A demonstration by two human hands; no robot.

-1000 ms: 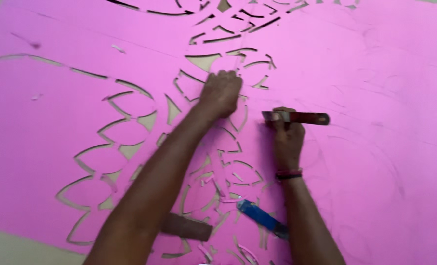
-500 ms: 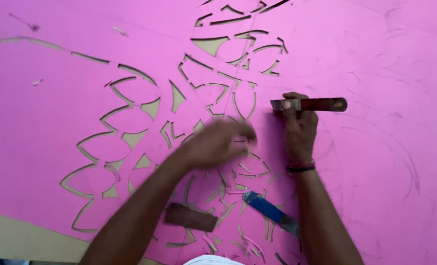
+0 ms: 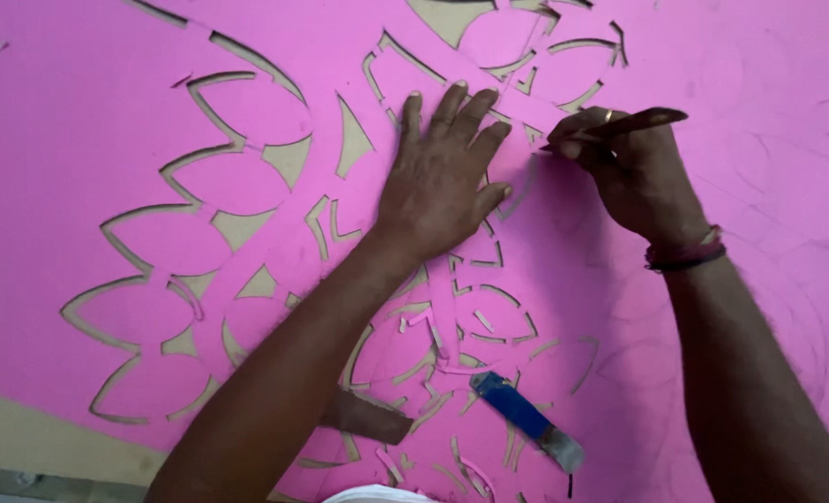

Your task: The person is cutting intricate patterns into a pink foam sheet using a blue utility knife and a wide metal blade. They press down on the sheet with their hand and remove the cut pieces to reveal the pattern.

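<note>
Left hand lies flat, released, on the pink sheet; right hand grasps a brown-handled knife.

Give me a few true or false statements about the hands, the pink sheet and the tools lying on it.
1. The left hand lies flat on the pink sheet. True.
2. The right hand is empty. False: it holds a brown-handled knife against the sheet.
3. A blue-handled tool lies on the sheet near the bottom. True.
4. The sheet is uncut. False: leaf and petal shapes are cut through it.
5. The right wrist wears a band. True.
</note>
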